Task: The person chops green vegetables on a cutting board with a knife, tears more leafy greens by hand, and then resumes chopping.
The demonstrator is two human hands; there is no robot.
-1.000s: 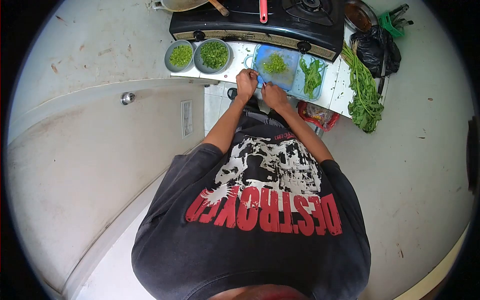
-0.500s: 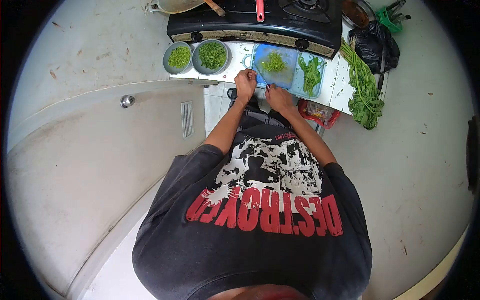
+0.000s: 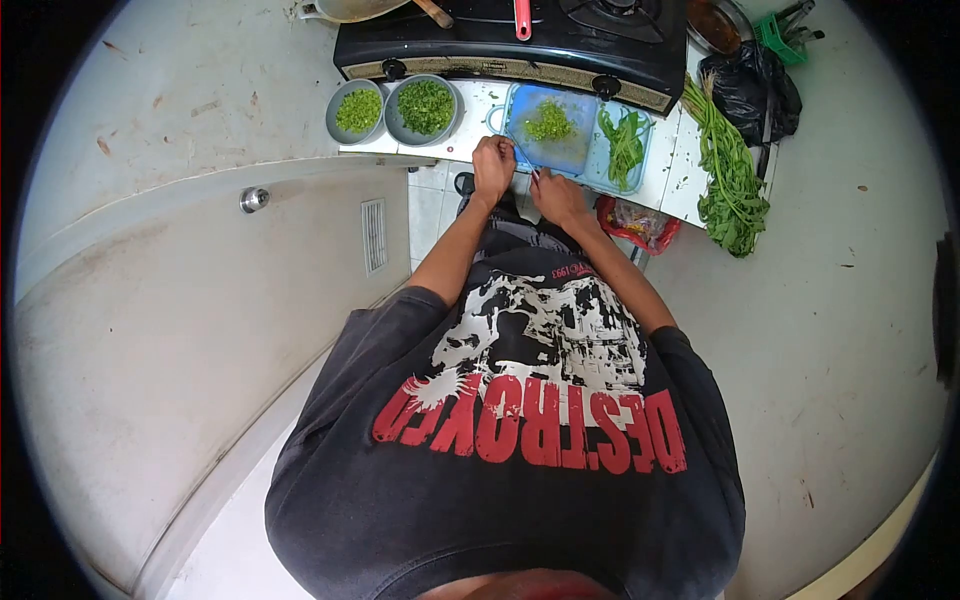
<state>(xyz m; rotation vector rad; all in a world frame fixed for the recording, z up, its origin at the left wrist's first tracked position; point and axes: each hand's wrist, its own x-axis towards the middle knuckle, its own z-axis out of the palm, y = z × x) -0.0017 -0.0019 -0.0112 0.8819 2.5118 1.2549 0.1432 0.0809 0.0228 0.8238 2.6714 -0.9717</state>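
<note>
My left hand [image 3: 493, 165] is curled in a fist at the near left edge of a blue cutting board [image 3: 572, 152]. A small heap of chopped greens [image 3: 549, 122] lies on the board. My right hand [image 3: 556, 196] is just below the board's near edge, a little apart from the left, fingers pinched. A thin stalk [image 3: 524, 163], too small to identify, runs between the two hands. On a pale blue tray [image 3: 604, 176] to the right of the board lie whole green leaves [image 3: 625, 145].
Two grey bowls of chopped greens [image 3: 357, 110] [image 3: 426, 106] stand left of the board. Behind is a black gas stove [image 3: 520, 45]. A long bunch of leafy stems [image 3: 730, 175] and a black bag [image 3: 752, 88] lie at the right. A red basket [image 3: 637, 222] sits below the counter.
My right hand has drawn back from the board toward my body, so the hands are further apart. The left hand has stayed at the board's edge.
</note>
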